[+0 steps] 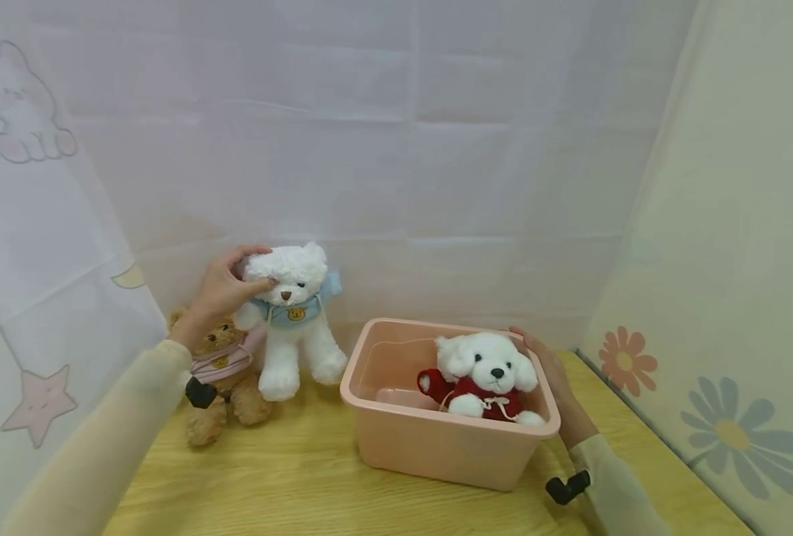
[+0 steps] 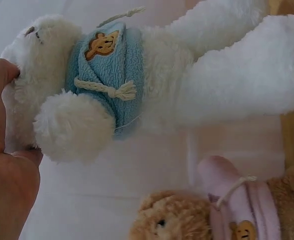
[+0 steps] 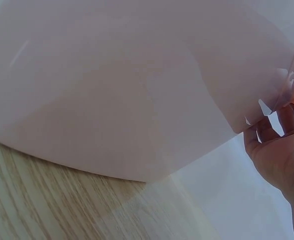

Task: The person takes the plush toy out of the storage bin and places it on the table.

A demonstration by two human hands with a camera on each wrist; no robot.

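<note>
White teddy bear [image 1: 295,316], upright, head up, facing the camera.
Left hand [image 1: 225,290] grasps its head; right hand [image 1: 553,380] grips the pink bin [image 1: 436,439] rim.

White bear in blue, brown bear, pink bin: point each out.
white bear [image 1: 295,298], head view, on its chest just above the blue top
brown bear [image 1: 225,372], head view, on its body
pink bin [image 1: 436,443], head view, on its front wall
</note>
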